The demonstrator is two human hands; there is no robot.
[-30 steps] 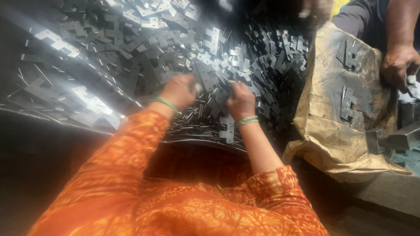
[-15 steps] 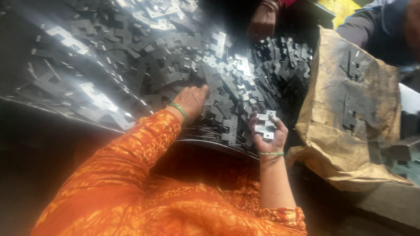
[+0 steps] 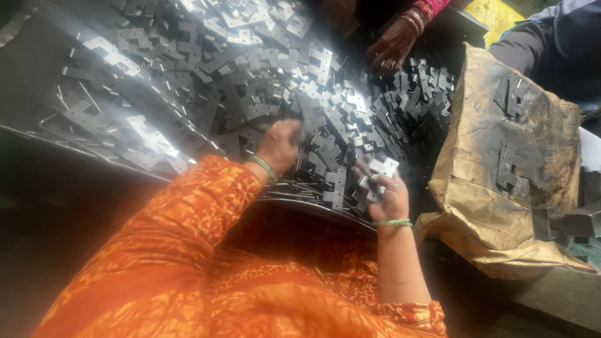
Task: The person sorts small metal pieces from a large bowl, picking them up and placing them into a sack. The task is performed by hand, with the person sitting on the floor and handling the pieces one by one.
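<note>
Left hand (image 3: 279, 147) buried in plate heap (image 3: 250, 87), fingers curled, grip hidden: cannot tell. Right hand (image 3: 386, 192) pinches small shiny plates (image 3: 379, 172) near tray rim (image 3: 299, 201). Sack (image 3: 513, 170) crowds right side. Co-worker's hand (image 3: 393, 44) at far edge.

Flat stamped metal plates (image 3: 250, 74), grey and glossy where light strikes, heaped on a smooth, reflective sheet-metal tray (image 3: 38, 53). At 3 o'clock, a coarse, matt tan sack (image 3: 512, 216), creased and soiled, bearing duller dark plates. Right hand (image 3: 387, 195) closed around bright, polished pieces (image 3: 379, 173); left hand (image 3: 279, 147) on the heap. Orange printed cloth sleeve (image 3: 178, 251), soft and matt.
</note>
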